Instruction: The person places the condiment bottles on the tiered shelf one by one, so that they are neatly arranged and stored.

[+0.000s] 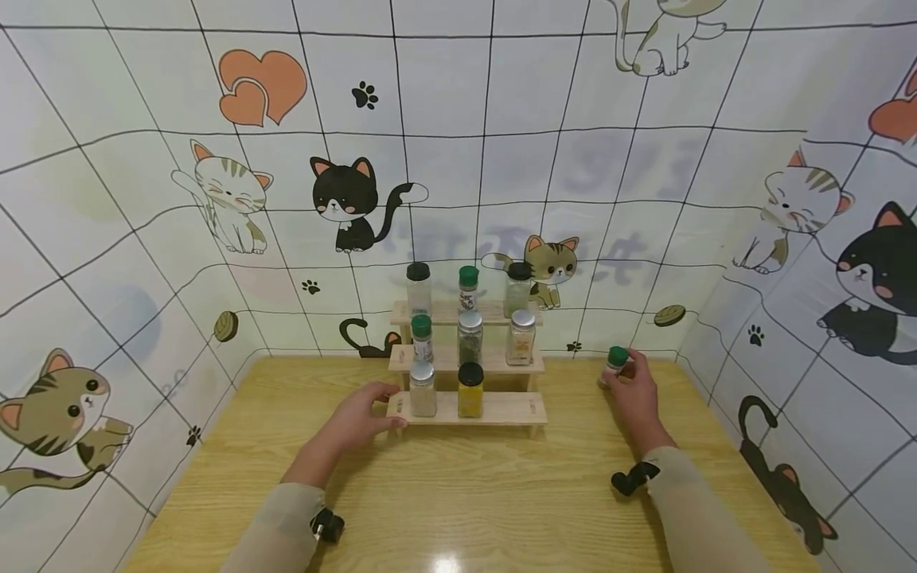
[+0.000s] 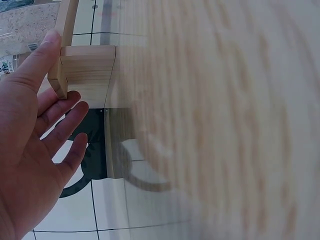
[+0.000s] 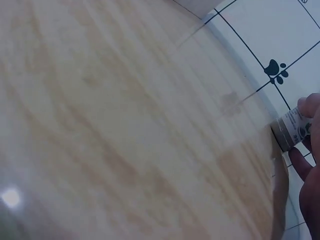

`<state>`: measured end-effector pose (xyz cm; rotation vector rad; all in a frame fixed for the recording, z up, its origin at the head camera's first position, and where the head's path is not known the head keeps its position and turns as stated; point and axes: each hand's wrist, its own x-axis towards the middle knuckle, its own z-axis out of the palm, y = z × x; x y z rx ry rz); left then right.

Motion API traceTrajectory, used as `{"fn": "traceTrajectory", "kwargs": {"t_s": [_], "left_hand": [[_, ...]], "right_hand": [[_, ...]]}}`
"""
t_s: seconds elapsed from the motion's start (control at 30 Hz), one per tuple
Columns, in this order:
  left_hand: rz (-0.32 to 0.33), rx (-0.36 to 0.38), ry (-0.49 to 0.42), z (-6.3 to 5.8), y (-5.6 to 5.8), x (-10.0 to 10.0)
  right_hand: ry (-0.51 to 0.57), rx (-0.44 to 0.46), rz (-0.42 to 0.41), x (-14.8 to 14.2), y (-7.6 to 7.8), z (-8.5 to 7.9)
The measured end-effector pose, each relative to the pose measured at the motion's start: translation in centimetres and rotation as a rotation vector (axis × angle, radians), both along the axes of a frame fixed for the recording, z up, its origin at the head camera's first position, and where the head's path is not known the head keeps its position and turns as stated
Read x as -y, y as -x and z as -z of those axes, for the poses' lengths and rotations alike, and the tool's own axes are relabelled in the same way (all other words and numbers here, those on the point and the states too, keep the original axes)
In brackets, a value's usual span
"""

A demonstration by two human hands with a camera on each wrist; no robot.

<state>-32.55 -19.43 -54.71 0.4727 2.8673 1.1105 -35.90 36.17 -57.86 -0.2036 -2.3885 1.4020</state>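
A three-tier wooden spice rack (image 1: pixel 501 409) stands at the back middle of the table. My left hand (image 1: pixel 361 418) grips the left end of its lowest shelf. In the left wrist view the thumb of that hand (image 2: pixel 30 125) lies on the shelf board (image 2: pixel 59 80), with the fingers on its other side. Off to the right of the rack, my right hand (image 1: pixel 637 395) holds a small spice jar with a green cap (image 1: pixel 617 358). The right wrist view shows this jar's (image 3: pixel 294 129) base close to the tabletop; whether it touches is unclear. Its cap is out of that view.
Jars on the rack include a silver-capped jar (image 1: pixel 423 391) and a black-capped jar of yellow powder (image 1: pixel 470 394) in front. A green-capped jar (image 1: pixel 422 341) and two silver-capped ones fill the middle tier. Three more stand on top. Cat-patterned wall covering (image 1: pixel 458 175) surrounds the table (image 1: pixel 458 485).
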Motion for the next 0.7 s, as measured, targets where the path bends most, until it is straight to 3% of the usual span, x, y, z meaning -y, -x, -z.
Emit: {"fn": "traceTrajectory", "kwargs": {"t_s": [0.4,0.7], "left_hand": [[-0.002,0.017,-0.016,-0.2,-0.3,0.0],[0.004,0.012,-0.02,-0.3,-0.3,0.0]], "right_hand": [[-0.163,-0.1,-0.085,2.1,-1.7,-0.1],[-0.169,-0.271,-0.165,5.7,-3.6,-2.8]]}}
